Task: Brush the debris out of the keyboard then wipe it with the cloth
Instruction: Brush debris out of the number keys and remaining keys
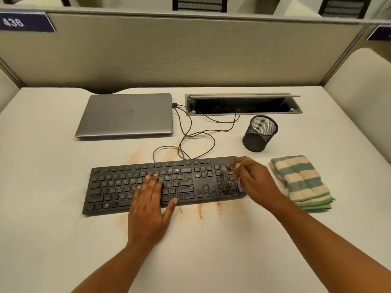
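View: head camera, looking down on the table (42,170).
Hard to make out: the brush (228,169) is only a pale motion smear over the number pad; its shape and bristles cannot be told. Key legends are mostly unreadable.
Cut off: both forearms run out of the bottom edge. A blue sign (23,22) reading 436 is clipped at the left edge.
Hidden: the left hand covers the keys in the middle of the keyboard; the right hand covers its far right corner.
Left hand (151,206): flat on the keyboard (182,182), fingers (148,180) straight and slightly spread, thumb out along the near edge. It holds nothing and presses down on the keys.
Right hand (254,180): fingers curled in, pinching the blurred brush above the number pad at the keyboard's right end.
Keyboard: black, full-size, lying slightly skewed near the middle of the table, its cable (190,132) looping back to the laptop.
Debris (200,210): orange-brown dust streaked on the table just in front of the keyboard, and more behind its left half.
Cloth (302,182): green and cream striped, folded, just right of the keyboard, touched by neither hand.
Laptop (127,115): grey, lid closed, behind the keyboard.
Mesh cup (260,133): black, behind the cloth.
Cable hatch (243,104): open, at the back of the table.
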Motion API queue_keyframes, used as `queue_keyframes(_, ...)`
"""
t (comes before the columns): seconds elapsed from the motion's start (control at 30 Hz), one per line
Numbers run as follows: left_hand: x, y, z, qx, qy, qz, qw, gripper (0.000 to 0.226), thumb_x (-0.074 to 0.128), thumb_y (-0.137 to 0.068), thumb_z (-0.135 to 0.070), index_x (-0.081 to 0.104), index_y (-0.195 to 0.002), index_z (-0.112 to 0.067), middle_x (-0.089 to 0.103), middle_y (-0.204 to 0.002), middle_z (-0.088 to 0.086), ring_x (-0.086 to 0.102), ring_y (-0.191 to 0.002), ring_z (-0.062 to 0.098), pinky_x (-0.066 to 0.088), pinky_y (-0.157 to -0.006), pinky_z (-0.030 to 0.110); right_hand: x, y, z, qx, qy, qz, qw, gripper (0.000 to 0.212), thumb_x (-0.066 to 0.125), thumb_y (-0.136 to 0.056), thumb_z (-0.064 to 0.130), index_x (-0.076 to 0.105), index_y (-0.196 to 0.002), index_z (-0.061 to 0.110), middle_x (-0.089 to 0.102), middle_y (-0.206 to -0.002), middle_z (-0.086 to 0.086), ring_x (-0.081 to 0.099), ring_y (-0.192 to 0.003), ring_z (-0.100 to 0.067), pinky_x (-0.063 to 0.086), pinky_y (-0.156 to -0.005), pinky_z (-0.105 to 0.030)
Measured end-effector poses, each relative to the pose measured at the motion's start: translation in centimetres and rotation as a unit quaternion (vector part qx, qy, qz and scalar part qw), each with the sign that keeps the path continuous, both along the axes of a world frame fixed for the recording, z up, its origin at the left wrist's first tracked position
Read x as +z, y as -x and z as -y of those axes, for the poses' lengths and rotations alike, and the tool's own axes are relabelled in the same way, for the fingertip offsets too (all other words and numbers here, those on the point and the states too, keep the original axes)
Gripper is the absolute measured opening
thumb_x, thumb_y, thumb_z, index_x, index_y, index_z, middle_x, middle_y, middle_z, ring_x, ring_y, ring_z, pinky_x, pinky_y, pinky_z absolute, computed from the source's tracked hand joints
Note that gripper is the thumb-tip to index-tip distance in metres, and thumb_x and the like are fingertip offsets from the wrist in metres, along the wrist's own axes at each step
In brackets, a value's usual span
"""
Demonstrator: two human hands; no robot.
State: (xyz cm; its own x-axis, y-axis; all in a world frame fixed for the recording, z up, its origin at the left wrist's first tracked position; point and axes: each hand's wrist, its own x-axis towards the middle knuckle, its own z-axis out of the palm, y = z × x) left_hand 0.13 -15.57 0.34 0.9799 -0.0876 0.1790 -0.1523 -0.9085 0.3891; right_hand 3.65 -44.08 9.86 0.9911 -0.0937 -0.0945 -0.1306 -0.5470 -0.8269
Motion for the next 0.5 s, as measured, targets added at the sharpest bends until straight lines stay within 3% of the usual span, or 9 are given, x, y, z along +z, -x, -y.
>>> queue_keyframes(0.07, 0.0, 0.1, -0.2, -0.012, 0.016, 0.01, 1.0, 0.071, 0.033, -0.097, -0.062, 0.042, -0.148, -0.013, 0.036, -0.158, 0.002, 0.016, -0.152, 0.015, 0.01, -0.123, 0.035, 0.1, 1.6, -1.2, 0.036, 0.063, 0.003, 0.997, 0.023, 0.045, -0.104, 0.02, 0.068, -0.099, 0.023, 0.067, -0.087, 0.016, 0.062, -0.077, -0.001, 0.047, -0.062, -0.016)
queue_keyframes(0.13, 0.1, 0.4, -0.3, -0.032, 0.038, 0.031, 0.998, 0.065, 0.039, -0.096, -0.057, 0.046, -0.145, -0.014, 0.042, -0.154, 0.003, 0.022, -0.15, 0.017, 0.012, -0.123, 0.035, 0.5, 2.9, -2.4, 0.057, 0.087, 0.018, 0.994, 0.02, 0.046, -0.104, 0.022, 0.065, -0.104, 0.029, 0.067, -0.096, 0.012, 0.062, -0.085, -0.006, 0.052, -0.07, -0.025)
queue_keyframes(0.23, 1.2, 1.0, 0.9, -0.068, 0.096, 0.053, 0.992, 0.056, 0.044, -0.095, -0.053, 0.049, -0.14, -0.021, 0.056, -0.14, 0.001, 0.045, -0.135, 0.019, 0.037, -0.113, 0.04, 0.7, 4.3, -3.8, 0.086, 0.143, 0.022, 0.986, 0.019, 0.045, -0.104, 0.025, 0.063, -0.111, 0.03, 0.068, -0.11, 0.009, 0.062, -0.093, -0.012, 0.053, -0.078, -0.031)
queue_keyframes(0.33, 3.8, 1.9, 3.3, -0.123, 0.175, 0.05, 0.976, 0.049, 0.051, -0.093, -0.049, 0.049, -0.138, -0.031, 0.061, -0.131, -0.006, 0.057, -0.12, 0.013, 0.048, -0.097, 0.029, 1.0, 4.9, -5.3, 0.094, 0.197, 0.026, 0.976, 0.026, 0.046, -0.103, 0.026, 0.059, -0.125, 0.031, 0.065, -0.125, 0.009, 0.061, -0.11, -0.016, 0.052, -0.091, -0.032)
queue_keyframes(0.5, 6.7, 2.5, 5.5, -0.19, 0.278, 0.059, 0.94, 0.052, 0.07, -0.089, -0.025, 0.051, -0.137, -0.036, 0.054, -0.128, -0.017, 0.056, -0.113, 0.0, 0.049, -0.092, 0.017, 2.2, 5.3, -7.4, 0.14, 0.23, 0.037, 0.962, 0.035, 0.048, -0.101, 0.016, 0.058, -0.132, 0.028, 0.067, -0.124, 0.005, 0.063, -0.111, -0.017, 0.051, -0.093, -0.028)
